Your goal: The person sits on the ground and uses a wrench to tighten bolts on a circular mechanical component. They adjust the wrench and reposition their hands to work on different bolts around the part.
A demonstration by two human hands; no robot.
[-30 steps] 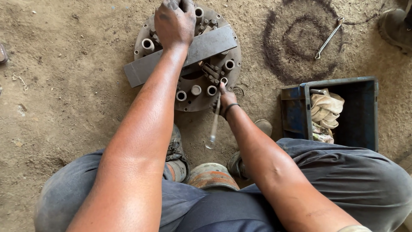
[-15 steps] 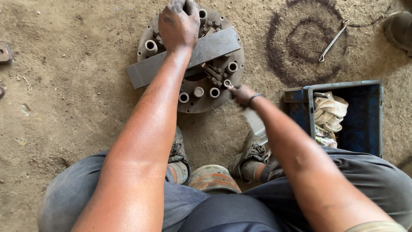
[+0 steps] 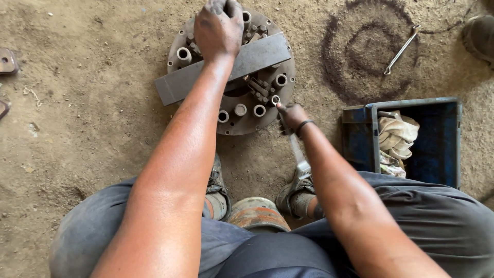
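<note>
A round metal clutch plate (image 3: 242, 121) with several short sleeves and bolts lies on the dirt floor in front of me. A flat steel bar (image 3: 257, 56) lies across it. My left hand (image 3: 218, 28) presses down on the far part of the plate, over the bar. My right hand (image 3: 292, 117) grips a silver wrench (image 3: 297, 154); its ring end sits on a bolt at the plate's right side, and the handle runs back toward my feet.
A blue plastic crate (image 3: 437, 139) with rags stands at the right. Another wrench (image 3: 401, 50) lies on a dark circular stain (image 3: 360, 51) at the far right. Small metal pieces (image 3: 7, 62) lie at the left edge. My shoes are below the plate.
My right hand has swung the wrench: its handle moved from pointing down-left of the hand to pointing down-right, under my forearm. The left hand stays on the plate.
</note>
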